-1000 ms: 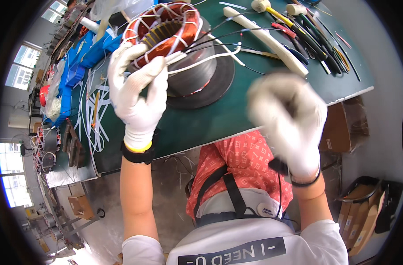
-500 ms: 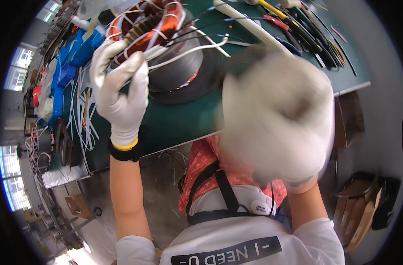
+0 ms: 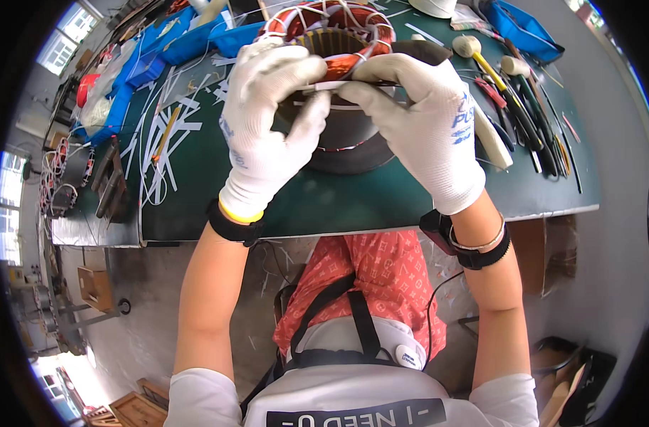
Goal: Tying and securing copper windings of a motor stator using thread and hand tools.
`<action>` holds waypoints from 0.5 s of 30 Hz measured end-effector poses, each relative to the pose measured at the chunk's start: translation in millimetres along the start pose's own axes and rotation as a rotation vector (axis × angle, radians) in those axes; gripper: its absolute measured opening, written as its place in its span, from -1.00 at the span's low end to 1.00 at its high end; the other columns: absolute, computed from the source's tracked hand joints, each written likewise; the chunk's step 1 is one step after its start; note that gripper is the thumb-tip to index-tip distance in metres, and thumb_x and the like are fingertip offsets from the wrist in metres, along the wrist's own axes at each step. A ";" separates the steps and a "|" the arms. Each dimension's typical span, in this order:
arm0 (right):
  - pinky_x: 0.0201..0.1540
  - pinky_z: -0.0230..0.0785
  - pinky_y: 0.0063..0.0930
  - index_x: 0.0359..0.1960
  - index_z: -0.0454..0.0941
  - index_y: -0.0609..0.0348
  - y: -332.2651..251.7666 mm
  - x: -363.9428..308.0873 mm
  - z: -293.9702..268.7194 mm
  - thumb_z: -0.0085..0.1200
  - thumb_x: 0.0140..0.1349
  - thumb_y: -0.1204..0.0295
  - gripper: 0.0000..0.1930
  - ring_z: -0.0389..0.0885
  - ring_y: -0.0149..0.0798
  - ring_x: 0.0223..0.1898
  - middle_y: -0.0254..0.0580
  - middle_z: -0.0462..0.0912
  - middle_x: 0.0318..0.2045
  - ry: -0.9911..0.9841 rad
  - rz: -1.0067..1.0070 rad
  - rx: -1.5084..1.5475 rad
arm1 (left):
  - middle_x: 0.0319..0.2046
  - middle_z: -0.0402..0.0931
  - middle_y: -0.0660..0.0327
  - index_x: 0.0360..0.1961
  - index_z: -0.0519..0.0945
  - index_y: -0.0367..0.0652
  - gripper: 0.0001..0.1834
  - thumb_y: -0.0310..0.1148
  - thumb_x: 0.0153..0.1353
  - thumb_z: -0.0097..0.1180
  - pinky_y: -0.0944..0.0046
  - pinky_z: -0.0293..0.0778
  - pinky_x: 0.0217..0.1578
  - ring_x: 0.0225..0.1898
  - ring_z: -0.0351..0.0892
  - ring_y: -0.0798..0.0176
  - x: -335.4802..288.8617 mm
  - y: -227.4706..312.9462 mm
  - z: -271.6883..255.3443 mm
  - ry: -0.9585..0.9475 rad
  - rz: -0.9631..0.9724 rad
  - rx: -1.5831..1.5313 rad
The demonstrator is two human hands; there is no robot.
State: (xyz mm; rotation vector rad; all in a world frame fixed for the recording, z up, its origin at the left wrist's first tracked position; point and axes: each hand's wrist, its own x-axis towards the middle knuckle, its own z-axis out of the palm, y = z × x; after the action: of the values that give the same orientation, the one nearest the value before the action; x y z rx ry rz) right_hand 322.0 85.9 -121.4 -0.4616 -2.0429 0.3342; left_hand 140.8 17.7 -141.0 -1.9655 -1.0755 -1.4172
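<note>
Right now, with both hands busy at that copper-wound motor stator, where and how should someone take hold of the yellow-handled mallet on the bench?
Grip the mallet by its yellow handle, near the middle, coming from above. It lies flat on the green bench to the right of the stator, round pale head pointing away; other tools crowd its right side, so the left side looks freer.

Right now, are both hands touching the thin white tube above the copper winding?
Touching. The head view shows the left hand and the right hand pinching the white tube from both ends, over the copper winding.
</note>
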 end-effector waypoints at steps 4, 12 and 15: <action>-0.33 0.38 -0.47 -0.37 0.61 0.22 -10.0 1.6 -1.1 0.29 0.06 0.50 -0.87 0.57 -0.23 -0.44 -0.19 0.64 -0.46 -0.016 0.015 -0.044 | -0.02 0.51 0.10 0.19 0.31 -0.31 -0.32 -0.58 0.02 0.29 0.14 0.37 0.11 0.01 0.52 0.15 -2.9 7.6 -3.6 -0.009 -0.202 -0.039; -0.41 0.37 -0.27 -0.37 0.50 0.15 -27.6 -3.7 9.8 0.17 0.16 0.50 -0.91 0.55 0.00 -0.45 -0.08 0.59 -0.50 0.037 0.177 0.007 | -0.05 0.53 0.10 0.24 0.23 -0.33 -0.22 -0.59 -0.02 0.31 0.26 0.46 0.01 -0.05 0.57 0.21 -5.6 1.3 0.1 0.010 -0.182 -0.007; -0.42 0.36 -0.27 -0.35 0.48 0.16 -28.4 -2.0 10.7 0.16 0.17 0.50 -0.90 0.54 0.00 -0.46 -0.07 0.58 -0.51 0.008 0.198 0.007 | -0.07 0.54 0.08 0.25 0.24 -0.31 -0.24 -0.58 -0.01 0.30 0.24 0.46 0.03 -0.04 0.58 0.18 -6.5 -1.1 -1.6 0.008 -0.140 0.036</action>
State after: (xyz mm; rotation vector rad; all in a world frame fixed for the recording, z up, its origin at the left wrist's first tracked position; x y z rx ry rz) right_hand 308.3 59.2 -116.3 -0.6624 -1.9917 0.4576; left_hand 138.0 15.1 -146.6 -1.8897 -1.2480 -1.4651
